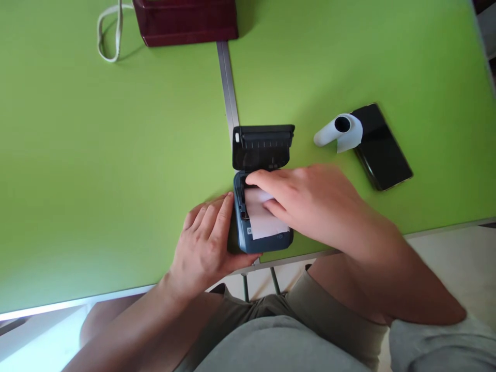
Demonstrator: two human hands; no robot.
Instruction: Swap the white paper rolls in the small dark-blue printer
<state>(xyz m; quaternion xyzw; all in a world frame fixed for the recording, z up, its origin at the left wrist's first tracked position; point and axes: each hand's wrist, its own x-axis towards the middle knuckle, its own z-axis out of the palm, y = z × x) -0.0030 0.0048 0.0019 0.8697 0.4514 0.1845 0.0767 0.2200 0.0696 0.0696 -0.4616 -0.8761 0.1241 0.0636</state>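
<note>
A small dark blue printer point(267, 245) lies on the green table with its black lid point(263, 147) raised at the far side. White paper point(265, 219) extends from its compartment over the near part of the body. My left hand point(209, 240) steadies the printer, fingertips at its left side and thumb along its near edge. My right hand point(294, 194) reaches into the compartment from the right, its index finger and thumb around the white roll there; part of the roll is hidden beneath the fingers.
A loose white paper roll point(329, 133) leans by a black phone point(383, 150) on the right. A dark red box point(186, 20) with a white cord point(119, 31) stands at the far side. A metal strip point(228, 85) crosses the green table point(116, 155).
</note>
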